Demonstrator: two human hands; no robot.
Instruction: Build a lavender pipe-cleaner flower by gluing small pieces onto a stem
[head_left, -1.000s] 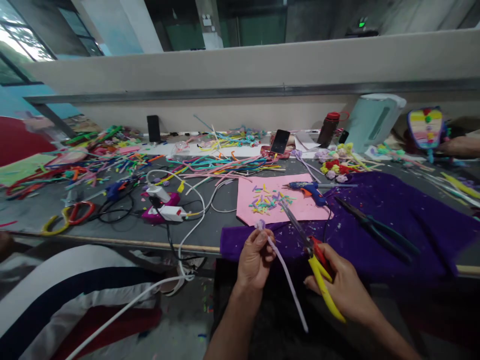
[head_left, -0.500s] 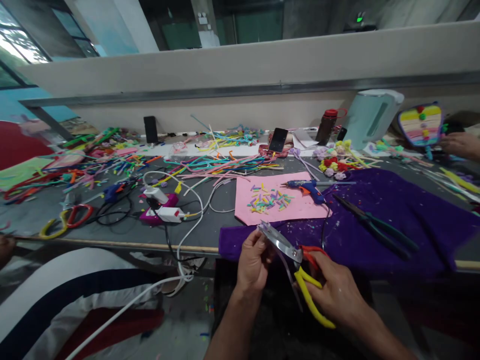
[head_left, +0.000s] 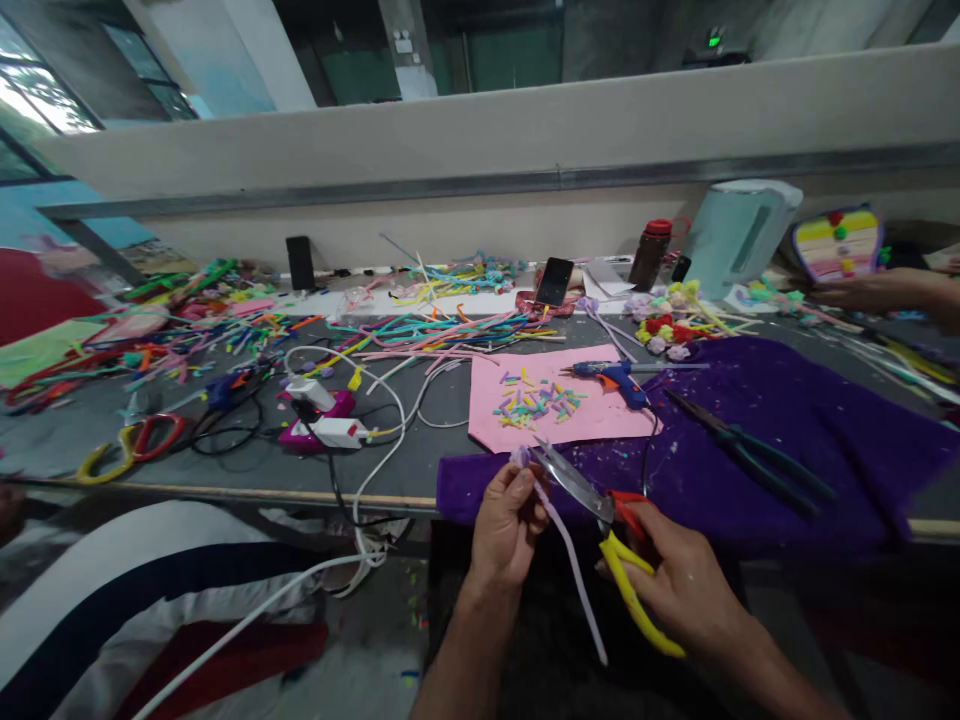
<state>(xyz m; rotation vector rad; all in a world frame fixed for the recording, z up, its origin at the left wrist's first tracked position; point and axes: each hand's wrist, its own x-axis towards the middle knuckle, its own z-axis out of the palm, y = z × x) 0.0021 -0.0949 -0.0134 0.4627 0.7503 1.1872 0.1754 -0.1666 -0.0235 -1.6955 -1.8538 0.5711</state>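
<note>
My left hand (head_left: pixel 504 525) pinches a pale purple fuzzy stem (head_left: pixel 574 570), whose curled tip shows above the fingers and whose tail hangs down to the right. My right hand (head_left: pixel 675 570) grips scissors (head_left: pixel 577 480) with one red and one yellow handle. Their blades point up and left, just right of the stem's tip, and appear slightly parted. Beyond the hands lies a pink sheet (head_left: pixel 487 400) bearing many small coloured pieces (head_left: pixel 536 402) and a blue glue gun (head_left: pixel 619 382).
Pliers (head_left: pixel 750 455) lie on a purple cloth (head_left: pixel 720 400) at right. Power adapters (head_left: pixel 337 430) with cables and other scissors (head_left: pixel 135 445) are at left. A kettle (head_left: pixel 750 235) and bottle (head_left: pixel 651 255) stand behind. Another person's hand (head_left: pixel 870 290) touches a striped piece (head_left: pixel 838 245).
The scissors have moved slightly right, away from my left fingers, and more of the purple stem shows. The other person's hand at right has reached further left, under the striped piece.
</note>
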